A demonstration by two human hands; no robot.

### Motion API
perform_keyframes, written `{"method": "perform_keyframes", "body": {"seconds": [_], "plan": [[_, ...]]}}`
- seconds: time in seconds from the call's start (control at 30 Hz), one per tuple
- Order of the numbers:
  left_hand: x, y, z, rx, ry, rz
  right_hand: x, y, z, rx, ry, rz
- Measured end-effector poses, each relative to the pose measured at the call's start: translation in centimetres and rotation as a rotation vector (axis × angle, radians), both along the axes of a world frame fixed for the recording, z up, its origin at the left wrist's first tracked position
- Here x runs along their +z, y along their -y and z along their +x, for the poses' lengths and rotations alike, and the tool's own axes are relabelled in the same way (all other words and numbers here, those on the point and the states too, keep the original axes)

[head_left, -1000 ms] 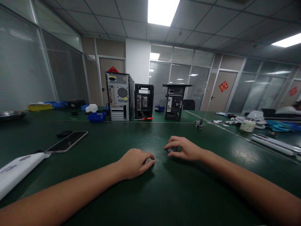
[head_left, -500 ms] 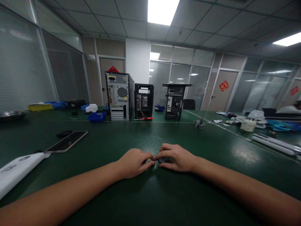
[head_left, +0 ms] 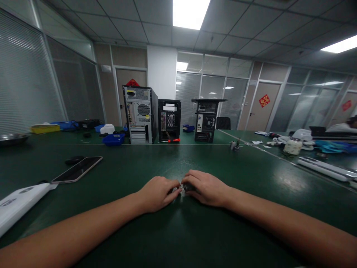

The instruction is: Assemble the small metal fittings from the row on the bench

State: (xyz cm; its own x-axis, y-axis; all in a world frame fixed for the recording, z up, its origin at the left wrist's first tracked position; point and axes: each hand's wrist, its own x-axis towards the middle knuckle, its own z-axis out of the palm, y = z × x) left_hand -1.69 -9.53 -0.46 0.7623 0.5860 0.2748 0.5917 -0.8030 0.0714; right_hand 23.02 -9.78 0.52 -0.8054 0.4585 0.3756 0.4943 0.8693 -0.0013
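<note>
So my two hands have come together now, fingertips meeting over a small dark part (head_left: 186, 188) sitting on the green table (head_left: 178, 230). My right hand (head_left: 205, 187) slid in from the right with it; a second ago it was well apart from my left hand (head_left: 157, 192), which has barely moved. Both are curled with fingers pinched in, right one closed on the part, left one touching a tiny shiny bit right beside it. Can't make out what either piece is. Phone (head_left: 76, 169) hasn't budged.
</note>
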Motion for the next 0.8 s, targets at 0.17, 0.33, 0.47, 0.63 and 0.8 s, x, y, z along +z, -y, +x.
{"method": "perform_keyframes", "body": {"seconds": [0.17,0.33,0.47,0.63,0.8], "plan": [[0.4,0.6,0.2,0.015,-0.016,-0.005,-0.1,-0.3,0.5,-0.058,-0.146,-0.042],[0.6,0.8,0.1,-0.011,-0.021,0.01,0.7,0.8,0.3,0.021,-0.127,-0.135],[0.3,0.5,0.0,-0.06,-0.012,0.026,0.7,1.2,0.0,0.131,-0.035,-0.079],[-0.2,0.1,0.1,-0.132,0.011,0.057,-0.1,0.7,-0.1,0.115,0.008,0.048],[-0.2,0.0,0.2,-0.185,0.027,0.056,-0.5,0.4,0.0,0.093,-0.001,0.151]]}}
